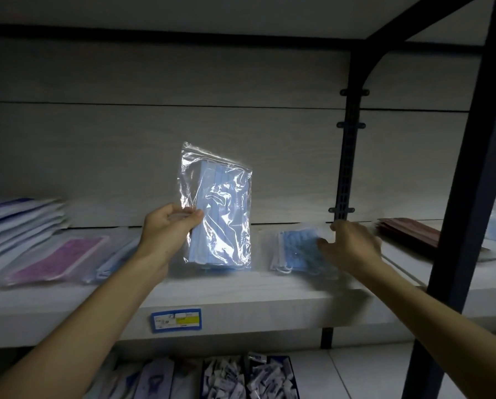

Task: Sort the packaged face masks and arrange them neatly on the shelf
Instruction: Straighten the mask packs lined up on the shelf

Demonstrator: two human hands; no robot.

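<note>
My left hand [169, 227] pinches the left edge of a clear plastic pack of light blue face masks [220, 214] and holds it upright above the white shelf [241, 295]. My right hand [350, 246] reaches over a flat pack of darker blue masks [297, 249] lying on the shelf, fingers spread and touching its right side. A purple mask pack [59, 257] and a blue pack [117, 260] lie flat to the left.
A stack of white packs [19, 223] leans at far left. Dark red packs [413, 234] lie at right behind a black upright post [468, 197]. A blue price label [176, 320] sits on the shelf's front edge. Bins of small items [241, 378] stand below.
</note>
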